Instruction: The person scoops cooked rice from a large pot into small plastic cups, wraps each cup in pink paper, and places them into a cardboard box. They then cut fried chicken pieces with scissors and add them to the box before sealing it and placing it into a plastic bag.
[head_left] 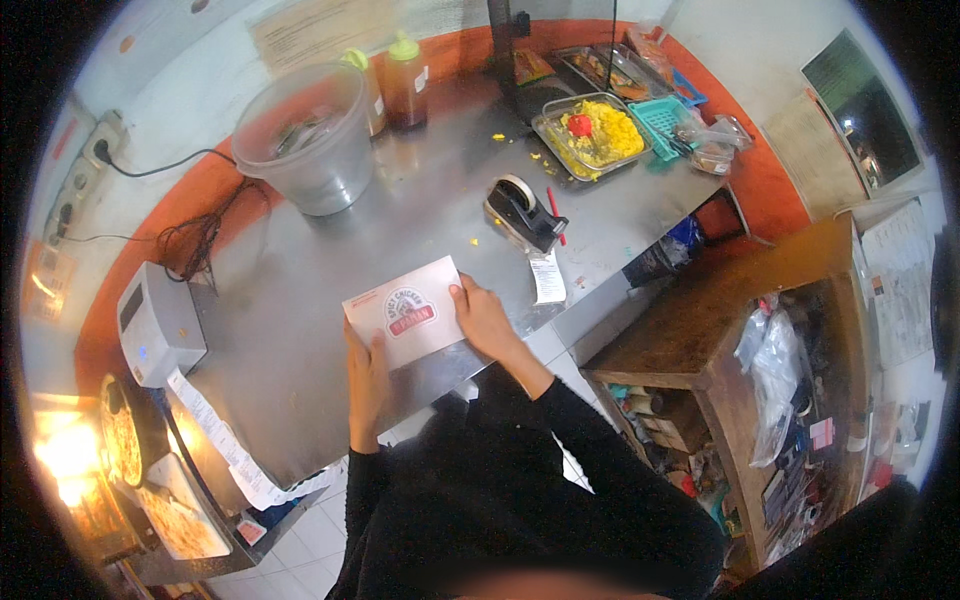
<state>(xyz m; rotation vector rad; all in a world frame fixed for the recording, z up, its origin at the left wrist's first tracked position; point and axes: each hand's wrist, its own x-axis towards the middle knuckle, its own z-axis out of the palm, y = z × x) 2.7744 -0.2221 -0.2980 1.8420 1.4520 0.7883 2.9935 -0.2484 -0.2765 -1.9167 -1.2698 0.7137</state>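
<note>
A flat-topped white cardboard food box (440,345) with a red and grey printed emblem is held over the near edge of the metal table. My left hand (367,375) grips its left side, the thumb lying along the front. On its right side my right hand (483,318) holds the edge, thumb on top and fingers behind. The underside of the box is hidden. Just beyond it to the right stands a black tape dispenser (527,215) with a printed receipt (547,277) beside it and a red pen (556,215) at its far side.
A clear plastic bucket (305,135) and sauce bottles (406,82) stand at the back. A tray of yellow food (600,138) sits back right, near a turquoise basket (662,125). A receipt printer (160,325) trails paper at left. A wooden shelf (700,345) stands right.
</note>
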